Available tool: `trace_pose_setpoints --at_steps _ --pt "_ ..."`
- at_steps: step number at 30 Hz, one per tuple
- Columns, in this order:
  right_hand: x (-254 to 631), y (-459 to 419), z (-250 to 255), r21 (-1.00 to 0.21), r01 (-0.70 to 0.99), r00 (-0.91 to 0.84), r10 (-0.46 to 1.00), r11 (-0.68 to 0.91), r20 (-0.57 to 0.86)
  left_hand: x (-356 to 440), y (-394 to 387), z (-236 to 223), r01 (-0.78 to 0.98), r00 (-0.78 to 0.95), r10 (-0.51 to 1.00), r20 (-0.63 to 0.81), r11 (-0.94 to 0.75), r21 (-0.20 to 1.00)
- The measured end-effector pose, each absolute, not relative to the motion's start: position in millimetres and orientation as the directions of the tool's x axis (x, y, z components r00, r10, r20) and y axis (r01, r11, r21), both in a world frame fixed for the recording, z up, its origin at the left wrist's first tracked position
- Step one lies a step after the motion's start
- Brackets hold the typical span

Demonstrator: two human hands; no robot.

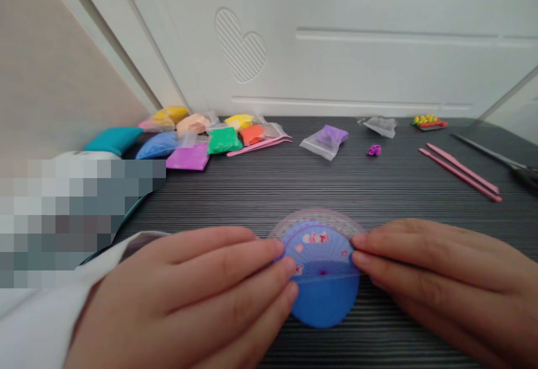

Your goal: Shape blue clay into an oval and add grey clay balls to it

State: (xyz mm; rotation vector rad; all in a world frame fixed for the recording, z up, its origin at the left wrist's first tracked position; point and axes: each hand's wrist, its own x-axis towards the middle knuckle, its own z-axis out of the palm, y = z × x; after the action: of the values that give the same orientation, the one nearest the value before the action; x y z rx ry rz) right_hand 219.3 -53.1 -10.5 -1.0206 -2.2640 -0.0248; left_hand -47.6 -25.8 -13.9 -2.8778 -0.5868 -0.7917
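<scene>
Left hand (197,296) and right hand (449,279) grip the protractor (318,248), far from the table's (235,190) back edge; uneven pressing may dent the blue disc (325,302).

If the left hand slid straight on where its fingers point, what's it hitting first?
The printed protractor over the blue disc: the left hand's fingertips appear to be at its edge. Beyond it, roughly in line, come the right hand's fingertips, though depth is hard to judge.

The protractor (321,246) is clear, smooth plastic; the blue disc (324,303) looks matt and clay-like. The dark desk (235,192) is finely ridged; the scissors (483,149) have grey metal blades.
</scene>
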Motion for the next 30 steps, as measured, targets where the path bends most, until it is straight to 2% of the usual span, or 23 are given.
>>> trace_pose_setpoints --at_steps 2,4,6,9,13,20,24,28,30 --pt "221.6 -49.6 -12.1 -0.203 0.653 -0.593 0.660 0.729 0.462 -44.9 -15.0 -11.4 0.293 0.833 0.246 0.496 -0.956 -0.017" --pt "223.1 -47.7 -12.4 -0.184 0.640 -0.643 0.651 0.746 0.403 -43.6 -7.7 -9.5 0.272 0.844 0.246 0.477 -0.962 0.014" --pt "223.4 -47.3 -11.8 -0.180 0.662 -0.621 0.667 0.728 0.411 -43.8 -4.9 -8.8 0.320 0.837 0.314 0.449 -0.945 0.064" --pt "221.5 -47.5 -11.7 -0.169 0.702 -0.589 0.698 0.692 0.408 -45.3 -4.7 -8.9 0.391 0.848 0.390 0.357 -0.917 0.074" --pt "217.5 -44.8 -14.1 -0.105 0.719 -0.609 0.696 0.687 0.381 -46.7 -1.6 -6.9 0.362 0.911 0.361 0.197 -0.931 0.032" --pt "215.8 -40.8 -10.6 0.025 0.682 -0.681 0.623 0.731 0.385 -46.1 -0.7 -6.7 0.357 0.915 0.343 0.211 -0.933 -0.033" --pt "218.0 -43.2 -12.2 -0.004 0.692 -0.664 0.639 0.722 0.388 -45.7 0.0 -6.6 0.355 0.915 0.337 0.221 -0.934 -0.043" --pt "220.6 -47.0 -17.4 -0.090 0.671 -0.655 0.646 0.736 0.392 -46.8 3.0 -5.4 0.311 0.929 0.316 0.192 -0.949 0.057" --pt "222.7 -47.8 -17.6 -0.134 0.676 -0.629 0.662 0.724 0.408 -47.4 2.9 -6.0 0.337 0.910 0.349 0.226 -0.937 0.089"
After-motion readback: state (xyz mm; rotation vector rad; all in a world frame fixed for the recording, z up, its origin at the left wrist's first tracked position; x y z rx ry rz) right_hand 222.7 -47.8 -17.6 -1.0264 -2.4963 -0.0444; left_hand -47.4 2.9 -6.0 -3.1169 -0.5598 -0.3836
